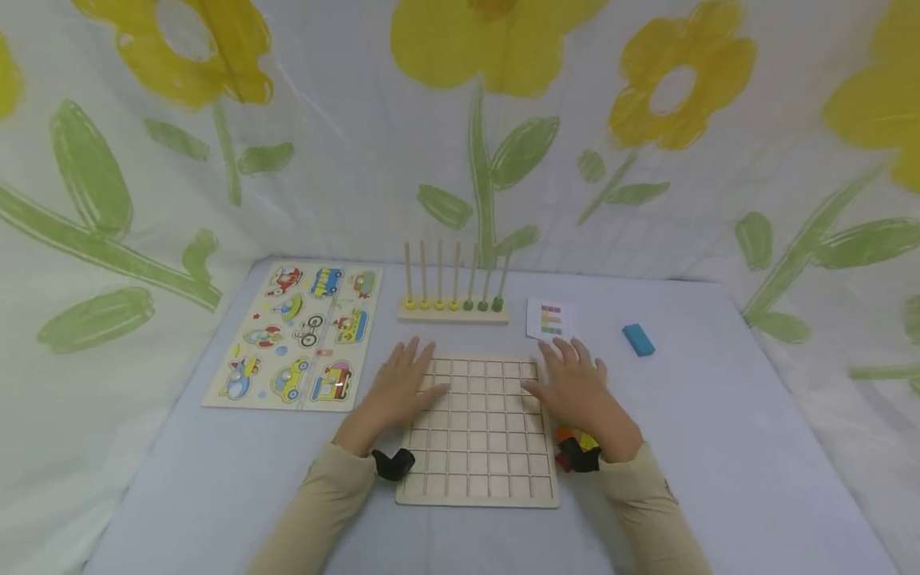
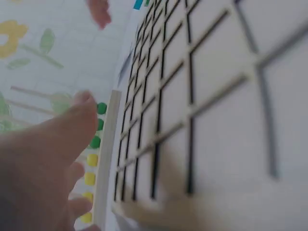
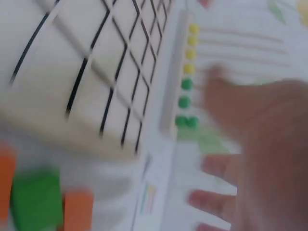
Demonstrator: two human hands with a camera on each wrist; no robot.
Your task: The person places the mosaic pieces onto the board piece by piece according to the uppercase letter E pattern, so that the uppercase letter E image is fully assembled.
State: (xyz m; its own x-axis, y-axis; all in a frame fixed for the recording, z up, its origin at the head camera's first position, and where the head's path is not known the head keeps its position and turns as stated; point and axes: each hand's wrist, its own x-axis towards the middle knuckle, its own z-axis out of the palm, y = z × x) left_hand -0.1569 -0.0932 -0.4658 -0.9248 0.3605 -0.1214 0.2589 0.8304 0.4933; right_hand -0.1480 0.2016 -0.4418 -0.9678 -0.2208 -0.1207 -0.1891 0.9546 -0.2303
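A pale wooden grid board [image 1: 477, 441] lies on the table between the two hands. My left hand [image 1: 397, 390] is at its upper left edge, fingers spread and pointing away, thumb over the board. At the upper right edge is my right hand [image 1: 575, 391], likewise spread, its thumb reaching over the grid. Neither hand holds anything; whether they touch the board I cannot tell. Partly under the right wrist lie coloured blocks, among them an orange block [image 1: 565, 434] and a yellow block [image 1: 588, 441]. A green block [image 3: 36, 197] shows blurred in the right wrist view.
Behind the board stands a wooden peg rack [image 1: 453, 316] with yellow and green beads. A picture puzzle board [image 1: 287, 339] with vehicles lies to the left. A white card [image 1: 552, 319] with coloured squares and a blue block [image 1: 638, 339] are at the right.
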